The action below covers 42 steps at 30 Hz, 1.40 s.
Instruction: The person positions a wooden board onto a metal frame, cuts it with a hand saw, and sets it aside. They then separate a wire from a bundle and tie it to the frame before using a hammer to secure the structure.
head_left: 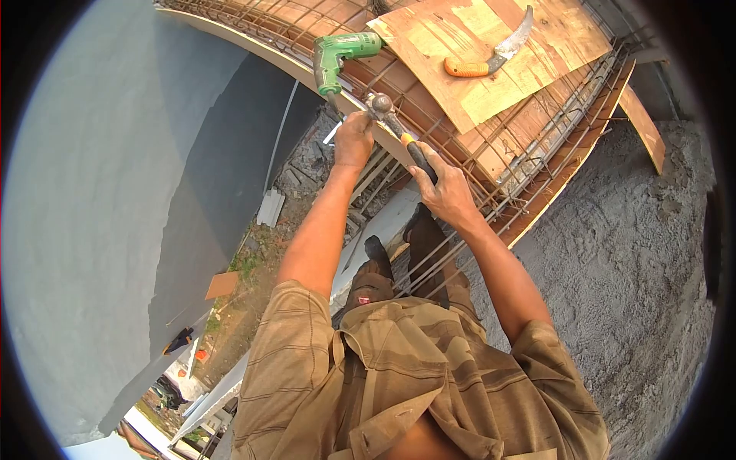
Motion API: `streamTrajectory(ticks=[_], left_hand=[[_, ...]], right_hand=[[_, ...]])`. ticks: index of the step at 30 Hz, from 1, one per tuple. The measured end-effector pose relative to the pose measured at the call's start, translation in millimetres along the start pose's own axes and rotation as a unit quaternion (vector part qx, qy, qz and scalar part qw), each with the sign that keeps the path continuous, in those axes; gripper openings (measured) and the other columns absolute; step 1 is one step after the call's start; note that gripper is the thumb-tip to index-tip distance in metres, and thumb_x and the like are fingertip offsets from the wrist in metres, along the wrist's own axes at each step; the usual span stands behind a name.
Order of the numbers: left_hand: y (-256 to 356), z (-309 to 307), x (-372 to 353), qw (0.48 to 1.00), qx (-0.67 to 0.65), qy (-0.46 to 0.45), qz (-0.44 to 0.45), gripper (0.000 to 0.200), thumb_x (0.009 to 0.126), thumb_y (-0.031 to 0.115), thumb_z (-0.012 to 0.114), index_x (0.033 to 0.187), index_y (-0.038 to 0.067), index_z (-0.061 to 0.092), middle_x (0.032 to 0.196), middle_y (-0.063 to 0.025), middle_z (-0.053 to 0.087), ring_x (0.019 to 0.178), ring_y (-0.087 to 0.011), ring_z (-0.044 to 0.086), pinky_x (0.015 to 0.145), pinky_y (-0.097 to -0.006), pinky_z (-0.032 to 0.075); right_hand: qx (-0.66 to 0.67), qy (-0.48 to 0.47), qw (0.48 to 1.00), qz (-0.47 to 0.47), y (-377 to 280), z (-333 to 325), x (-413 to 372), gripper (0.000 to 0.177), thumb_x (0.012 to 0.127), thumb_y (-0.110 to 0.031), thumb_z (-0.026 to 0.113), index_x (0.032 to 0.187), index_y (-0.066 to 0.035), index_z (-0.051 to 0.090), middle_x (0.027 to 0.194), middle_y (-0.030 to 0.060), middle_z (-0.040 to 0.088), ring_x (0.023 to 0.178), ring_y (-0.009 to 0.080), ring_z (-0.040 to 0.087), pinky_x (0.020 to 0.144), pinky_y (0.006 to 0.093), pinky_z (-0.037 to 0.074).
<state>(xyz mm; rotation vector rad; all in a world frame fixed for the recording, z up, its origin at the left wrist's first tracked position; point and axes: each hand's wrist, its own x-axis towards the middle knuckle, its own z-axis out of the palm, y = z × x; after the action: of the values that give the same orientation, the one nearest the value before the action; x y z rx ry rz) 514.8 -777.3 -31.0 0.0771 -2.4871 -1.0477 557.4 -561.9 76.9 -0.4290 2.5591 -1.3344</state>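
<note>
My right hand [447,188] is wrapped round the black and yellow handle of a hammer [420,159]. The hammer's rounded metal head lies over the rim of the wooden formwork board [395,146], close to my left hand. My left hand [355,139] is closed at that board's edge, just beside the hammer head; whatever its fingers pinch is hidden. Just beyond it a green power drill [331,61] rests on the rebar at the rim. A curved pruning saw [491,63] with an orange handle lies on a plywood sheet [471,96] farther back.
A rebar grid [429,115] covers the formwork, and bar ends stick out toward my legs. Rough grey concrete [598,245] lies at right, with a plywood strip [642,129] leaning there. To the left, a drop shows rubble [295,172] below, beside a grey wall [100,207].
</note>
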Motion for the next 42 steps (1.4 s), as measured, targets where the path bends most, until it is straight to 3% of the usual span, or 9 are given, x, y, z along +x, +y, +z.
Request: streamTrajectory(ticks=[3, 6, 13, 16, 18, 21, 24, 28, 42], left_hand=[[13, -6, 3, 0.999, -0.009, -0.008, -0.029, 0.009, 0.087, 0.009, 0.067, 0.094, 0.005, 0.069, 0.092, -0.0173, 0.067, 0.088, -0.0415, 0.065, 0.075, -0.0456, 0.052], [14, -5, 1, 1.0, -0.012, 0.015, -0.018, 0.008, 0.086, 0.01, 0.071, 0.091, 0.004, 0.069, 0.095, -0.0133, 0.069, 0.088, -0.0355, 0.067, 0.077, -0.0427, 0.054], [14, 10, -5, 0.993, -0.045, 0.102, -0.039, 0.012, 0.085, 0.012, 0.069, 0.084, 0.001, 0.067, 0.087, -0.0159, 0.066, 0.081, -0.039, 0.064, 0.072, -0.0423, 0.052], [11, 9, -7, 0.997, 0.004, 0.056, -0.06, 0.008, 0.086, 0.009, 0.071, 0.091, 0.003, 0.072, 0.095, -0.0148, 0.07, 0.088, -0.0352, 0.068, 0.079, -0.0418, 0.054], [12, 9, -7, 0.996, -0.007, 0.073, -0.047, 0.009, 0.083, 0.008, 0.07, 0.087, 0.001, 0.067, 0.092, -0.0169, 0.067, 0.085, -0.0382, 0.066, 0.074, -0.0411, 0.052], [17, 9, -4, 0.995, -0.014, 0.075, -0.06, 0.008, 0.084, 0.008, 0.07, 0.087, 0.0, 0.067, 0.093, -0.0167, 0.068, 0.085, -0.0377, 0.066, 0.074, -0.041, 0.052], [11, 12, -12, 0.994, -0.018, 0.077, -0.072, 0.01, 0.084, 0.009, 0.071, 0.089, 0.001, 0.069, 0.094, -0.0156, 0.068, 0.086, -0.036, 0.067, 0.075, -0.0405, 0.052], [11, 15, -11, 0.994, -0.027, 0.078, -0.066, 0.011, 0.085, 0.012, 0.073, 0.091, 0.002, 0.071, 0.094, -0.0139, 0.069, 0.087, -0.0336, 0.067, 0.077, -0.04, 0.053], [12, 18, -14, 0.99, -0.017, 0.066, -0.126, 0.013, 0.084, 0.009, 0.074, 0.093, -0.001, 0.073, 0.099, -0.0128, 0.07, 0.088, -0.0296, 0.068, 0.079, -0.0358, 0.053]], right_hand=[[0.018, -0.015, 1.0, 0.019, -5, -4, 2, 0.047, 0.093, -0.021, 0.066, 0.136, -0.006, 0.055, 0.096, 0.0287, 0.068, 0.088, 0.0438, 0.069, 0.073, 0.0463, 0.053], [0.044, 0.02, 0.998, -0.029, -17, -8, -1, 0.047, 0.093, -0.021, 0.066, 0.136, -0.005, 0.055, 0.095, 0.0286, 0.068, 0.087, 0.0439, 0.069, 0.073, 0.0462, 0.053], [0.009, -0.023, 0.999, 0.028, -14, -6, 9, 0.047, 0.092, -0.02, 0.067, 0.136, -0.008, 0.056, 0.096, 0.0286, 0.068, 0.088, 0.0444, 0.068, 0.074, 0.0461, 0.053], [0.027, 0.01, 1.0, 0.003, -15, 0, -3, 0.045, 0.092, -0.02, 0.066, 0.135, -0.009, 0.057, 0.095, 0.0282, 0.068, 0.087, 0.0446, 0.068, 0.074, 0.0465, 0.053], [0.024, 0.036, 0.999, -0.022, -7, 7, -4, 0.045, 0.092, -0.02, 0.066, 0.135, -0.009, 0.057, 0.094, 0.0279, 0.069, 0.085, 0.0445, 0.068, 0.073, 0.0468, 0.053], [-0.02, -0.012, 0.999, 0.026, -5, 3, 4, 0.045, 0.092, -0.019, 0.067, 0.134, -0.008, 0.057, 0.094, 0.0274, 0.069, 0.085, 0.0445, 0.068, 0.072, 0.0474, 0.053], [0.03, 0.039, 0.998, -0.027, -7, 6, -3, 0.045, 0.092, -0.021, 0.067, 0.134, -0.008, 0.057, 0.093, 0.0279, 0.069, 0.083, 0.0444, 0.068, 0.071, 0.0476, 0.053], [-0.019, -0.008, 0.999, 0.047, -8, 1, 7, 0.046, 0.093, -0.024, 0.065, 0.134, -0.007, 0.057, 0.088, 0.0298, 0.067, 0.082, 0.0447, 0.068, 0.071, 0.0476, 0.052], [0.007, -0.003, 0.999, 0.046, -12, 4, 0, 0.047, 0.093, -0.024, 0.065, 0.136, -0.007, 0.056, 0.093, 0.0298, 0.068, 0.084, 0.0434, 0.069, 0.075, 0.0464, 0.052]])
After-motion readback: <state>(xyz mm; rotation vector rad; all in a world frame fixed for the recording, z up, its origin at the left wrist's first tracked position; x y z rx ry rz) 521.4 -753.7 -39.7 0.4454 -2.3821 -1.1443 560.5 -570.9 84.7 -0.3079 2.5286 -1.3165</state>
